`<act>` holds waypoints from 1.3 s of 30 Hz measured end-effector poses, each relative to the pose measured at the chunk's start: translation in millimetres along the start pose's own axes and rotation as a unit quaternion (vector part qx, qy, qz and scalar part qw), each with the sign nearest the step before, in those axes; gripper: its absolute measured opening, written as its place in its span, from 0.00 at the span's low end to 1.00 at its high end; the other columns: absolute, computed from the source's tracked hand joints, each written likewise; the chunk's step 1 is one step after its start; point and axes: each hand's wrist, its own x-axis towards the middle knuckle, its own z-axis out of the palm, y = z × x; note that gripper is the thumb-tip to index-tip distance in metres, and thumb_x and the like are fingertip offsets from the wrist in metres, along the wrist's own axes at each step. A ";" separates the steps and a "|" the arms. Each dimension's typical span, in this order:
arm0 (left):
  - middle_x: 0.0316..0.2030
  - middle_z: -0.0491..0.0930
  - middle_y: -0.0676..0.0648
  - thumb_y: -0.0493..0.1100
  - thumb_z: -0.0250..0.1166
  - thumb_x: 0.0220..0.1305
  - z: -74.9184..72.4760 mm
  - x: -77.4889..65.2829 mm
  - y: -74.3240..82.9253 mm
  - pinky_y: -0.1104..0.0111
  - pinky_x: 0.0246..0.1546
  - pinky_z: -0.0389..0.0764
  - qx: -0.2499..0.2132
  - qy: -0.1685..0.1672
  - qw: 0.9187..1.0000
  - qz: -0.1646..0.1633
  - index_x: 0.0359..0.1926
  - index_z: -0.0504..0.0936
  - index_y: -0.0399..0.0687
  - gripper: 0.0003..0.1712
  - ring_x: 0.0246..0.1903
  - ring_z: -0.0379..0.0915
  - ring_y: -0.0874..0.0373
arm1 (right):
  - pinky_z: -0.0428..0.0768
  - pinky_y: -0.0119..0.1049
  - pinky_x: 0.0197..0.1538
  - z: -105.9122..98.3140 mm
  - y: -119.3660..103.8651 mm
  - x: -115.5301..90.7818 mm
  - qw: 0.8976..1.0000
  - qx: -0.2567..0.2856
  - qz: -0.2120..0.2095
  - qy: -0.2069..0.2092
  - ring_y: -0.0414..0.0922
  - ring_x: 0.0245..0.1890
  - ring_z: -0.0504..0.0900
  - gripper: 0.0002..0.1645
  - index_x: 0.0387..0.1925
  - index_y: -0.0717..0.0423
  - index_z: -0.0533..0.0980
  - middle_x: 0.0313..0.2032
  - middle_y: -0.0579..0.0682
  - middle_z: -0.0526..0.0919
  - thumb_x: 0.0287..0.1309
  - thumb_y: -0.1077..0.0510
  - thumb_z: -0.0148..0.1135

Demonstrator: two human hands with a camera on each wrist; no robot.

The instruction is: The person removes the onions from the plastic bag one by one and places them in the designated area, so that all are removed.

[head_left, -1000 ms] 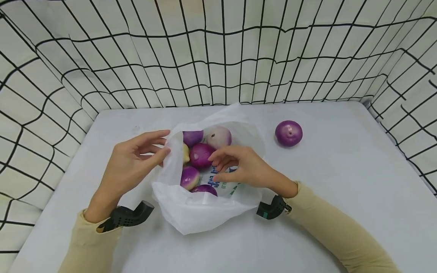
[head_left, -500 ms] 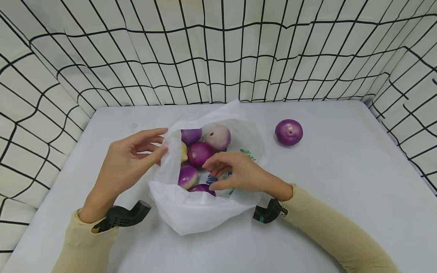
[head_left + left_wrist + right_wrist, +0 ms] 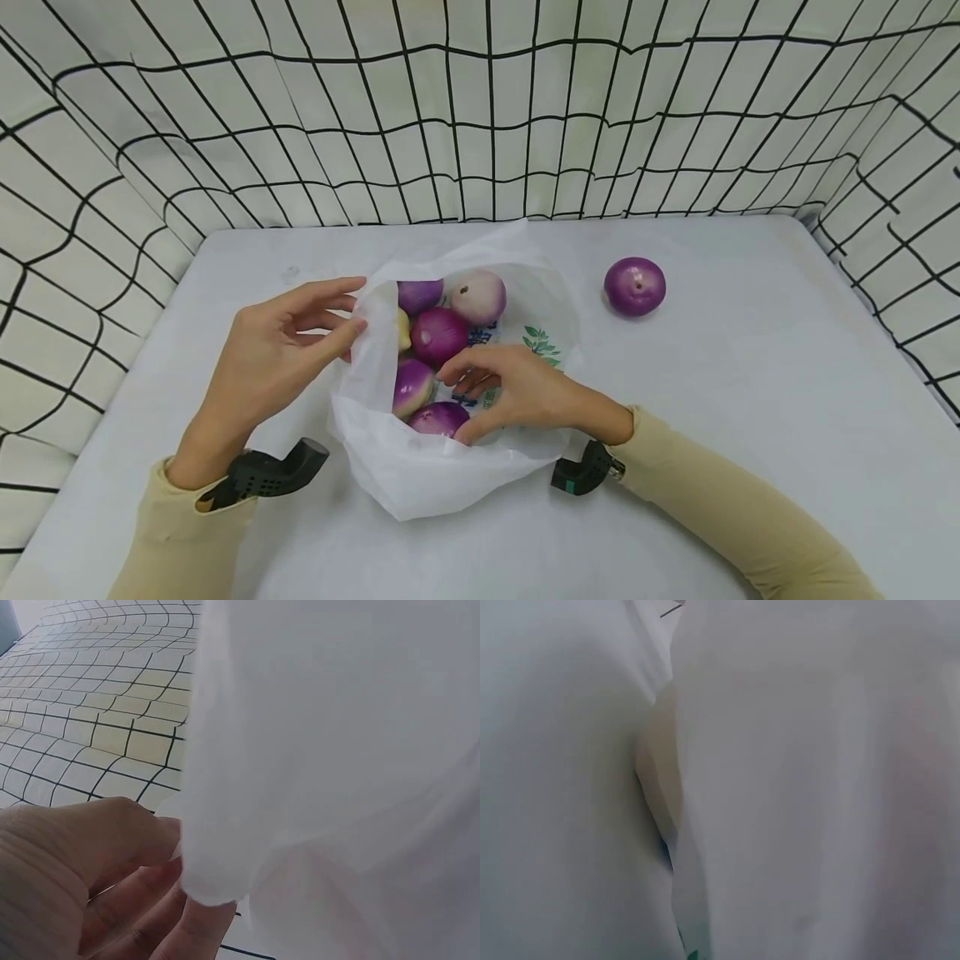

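Thin, crinkled white bag point(image 3: 435, 479), round smooth purple veg point(image 3: 440, 337) inside. Left hand point(image 3: 276, 358) pinches bag's rim; right hand point(image 3: 527, 385) inside, relaxed, loosely curved.

Six onions point(image 3: 440, 337), one yellow thing point(image 3: 403, 331), one bag point(image 3: 442, 479), two hands point(image 3: 277, 358) point(image 3: 528, 385), two wrist cameras point(image 3: 273, 471) point(image 3: 581, 471)

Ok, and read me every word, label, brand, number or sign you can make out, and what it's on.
No word, brand or number is readable.
Blue lettering inside the white bag: too small and partly hidden to read.
Green lettering nearby: too small.
Green leaf sign: same bag, wordless.
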 end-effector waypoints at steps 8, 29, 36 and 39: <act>0.42 0.83 0.71 0.33 0.72 0.63 0.5 0.4 1.2 0.82 0.35 0.86 -0.010 0.002 1.000 0.001 0.62 0.84 0.50 0.26 0.34 0.86 0.74 | 0.87 0.29 0.57 3.6 2.2 1.1 1.000 0.008 0.002 -0.025 0.42 0.52 0.87 0.38 0.60 0.56 0.79 0.54 0.53 0.86 0.46 0.60 0.84; 0.41 0.83 0.72 0.32 0.72 0.63 0.8 -1.0 1.6 0.82 0.34 0.85 -0.006 0.001 1.000 0.006 0.62 0.84 0.49 0.26 0.33 0.86 0.74 | 0.88 0.27 0.52 6.5 5.0 -2.4 0.998 0.009 0.018 -0.065 0.40 0.52 0.86 0.32 0.58 0.49 0.81 0.57 0.48 0.84 0.49 0.58 0.82; 0.41 0.83 0.72 0.32 0.72 0.63 0.4 -1.2 1.6 0.82 0.33 0.85 -0.006 0.002 1.000 0.006 0.62 0.84 0.49 0.26 0.32 0.85 0.74 | 0.89 0.29 0.51 3.2 2.8 -3.4 0.998 0.023 0.021 -0.055 0.41 0.51 0.84 0.33 0.58 0.49 0.81 0.57 0.49 0.83 0.48 0.60 0.82; 0.41 0.83 0.72 0.32 0.72 0.63 0.2 -1.2 1.4 0.82 0.33 0.85 -0.006 0.002 1.000 0.008 0.62 0.84 0.49 0.26 0.32 0.85 0.73 | 0.89 0.29 0.50 1.6 2.5 -3.5 0.998 0.018 0.020 -0.050 0.42 0.52 0.84 0.33 0.58 0.49 0.81 0.56 0.49 0.83 0.48 0.60 0.82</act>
